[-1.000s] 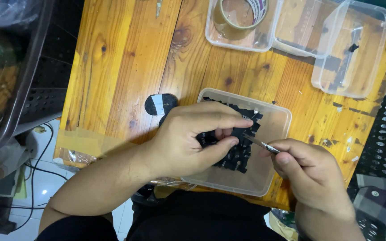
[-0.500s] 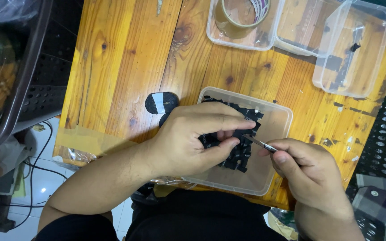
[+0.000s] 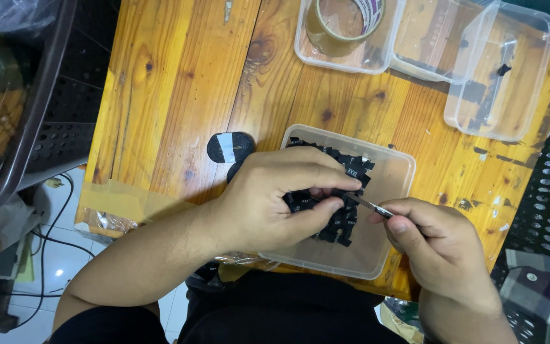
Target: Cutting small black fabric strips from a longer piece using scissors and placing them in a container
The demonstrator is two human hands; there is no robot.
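My left hand (image 3: 275,200) hovers over a clear plastic tub (image 3: 389,191) and pinches a small black fabric label (image 3: 303,200) between thumb and fingers. In my right hand (image 3: 434,245) is a thin metal pair of tweezers (image 3: 367,204), its tip touching the label at my left fingertips. A heap of several black labels (image 3: 345,223) lies in the tub, partly hidden by my left hand.
A wooden table (image 3: 179,95) carries the tub. At the back stand a clear container with a tape roll (image 3: 345,22) and two more clear tubs (image 3: 504,76). A round black patch (image 3: 229,148) lies left of the tub. A grey bin (image 3: 14,114) is at far left.
Both hands stay almost still over the tub. The tweezers' tip has edged slightly closer to the label in my left fingers.
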